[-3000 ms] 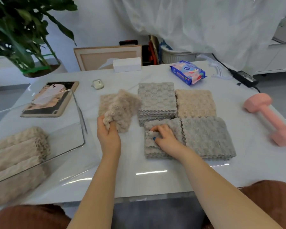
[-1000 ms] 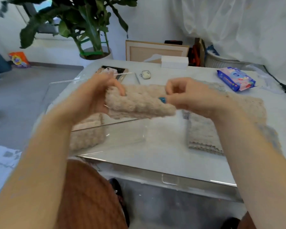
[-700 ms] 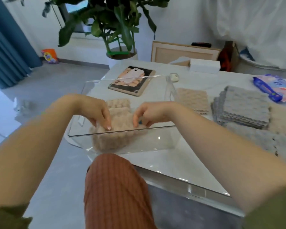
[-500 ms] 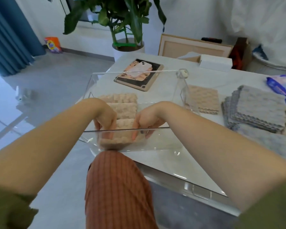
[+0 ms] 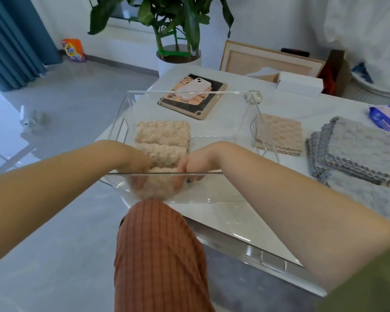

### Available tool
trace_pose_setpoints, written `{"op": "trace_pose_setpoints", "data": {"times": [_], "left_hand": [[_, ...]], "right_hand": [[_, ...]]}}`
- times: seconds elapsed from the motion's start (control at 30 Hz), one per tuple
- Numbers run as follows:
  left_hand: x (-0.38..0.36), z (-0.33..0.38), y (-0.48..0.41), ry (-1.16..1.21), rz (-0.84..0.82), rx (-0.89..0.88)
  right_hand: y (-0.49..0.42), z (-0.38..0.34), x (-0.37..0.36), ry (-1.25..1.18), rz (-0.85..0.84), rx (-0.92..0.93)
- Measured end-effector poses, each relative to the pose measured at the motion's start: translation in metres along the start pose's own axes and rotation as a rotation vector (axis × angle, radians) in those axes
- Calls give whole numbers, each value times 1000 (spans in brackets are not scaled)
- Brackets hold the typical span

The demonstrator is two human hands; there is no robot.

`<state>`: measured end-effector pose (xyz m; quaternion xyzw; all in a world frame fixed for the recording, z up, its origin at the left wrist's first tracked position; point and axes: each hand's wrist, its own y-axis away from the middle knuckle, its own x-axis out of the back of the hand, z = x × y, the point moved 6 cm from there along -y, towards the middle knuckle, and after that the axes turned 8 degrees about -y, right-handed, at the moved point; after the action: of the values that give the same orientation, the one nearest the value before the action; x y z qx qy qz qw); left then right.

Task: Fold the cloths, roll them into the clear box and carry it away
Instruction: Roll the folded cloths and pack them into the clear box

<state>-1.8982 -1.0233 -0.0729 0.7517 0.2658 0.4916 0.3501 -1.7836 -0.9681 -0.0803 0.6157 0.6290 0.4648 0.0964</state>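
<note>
The clear box [image 5: 245,113] sits at the table's near left corner, partly over the edge. Inside it lie beige rolled cloths [image 5: 162,134] side by side. Both my hands reach over the near wall into the box. My left hand [image 5: 137,170] and my right hand [image 5: 189,170] grip the two ends of the nearest beige roll [image 5: 160,183], low against the front wall. Outside the box, a flat beige cloth [image 5: 279,134] lies to the right, and a stack of grey cloths [image 5: 356,149] sits further right.
A tablet with a phone on it [image 5: 193,95] lies behind the box. A white box [image 5: 300,84] and a blue wipes pack [image 5: 387,118] sit at the back and far right. A potted plant [image 5: 178,52] stands beyond the table. My knee [image 5: 153,244] is under the box.
I rolled the beige cloth in the air, carried it left and lowered it into the box. Both hands have pushed it further down toward the front wall.
</note>
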Motion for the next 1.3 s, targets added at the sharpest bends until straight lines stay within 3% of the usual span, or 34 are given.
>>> {"op": "trace_pose_setpoints", "data": {"times": [0.1,0.23,0.33,0.4,0.47,0.53,0.73,0.87,1.03,1.2,1.3], "left_hand": [[-6,7,2,5,-143,-35],[1,7,1,9,-176,-21],[5,-5,1,163,-171,-31],[17,-16,-1,339,-61,-43],[41,-33,-3,469,214,0],[56,-41,-6,448,440,64],[29,-27,-40,205,314,142],[27,-34,-40,286,284,81],[34,-27,-33,447,435,-16],[20,-25,-32,112,165,168],[20,-19,-28,136,75,182]], "right_hand": [[1,3,-2,-95,-45,-11],[0,6,-3,-177,-60,-13],[-1,6,-6,-259,-101,-21],[-5,7,-8,-271,-126,-25],[-7,8,-8,-263,-144,-29],[-5,9,-5,-251,-144,-39],[2,16,3,-240,-95,-93],[2,11,-5,-260,-166,-60],[1,11,-8,-307,-158,-49],[4,7,-9,-315,-164,-67],[9,5,-7,-323,-126,-87]]}}
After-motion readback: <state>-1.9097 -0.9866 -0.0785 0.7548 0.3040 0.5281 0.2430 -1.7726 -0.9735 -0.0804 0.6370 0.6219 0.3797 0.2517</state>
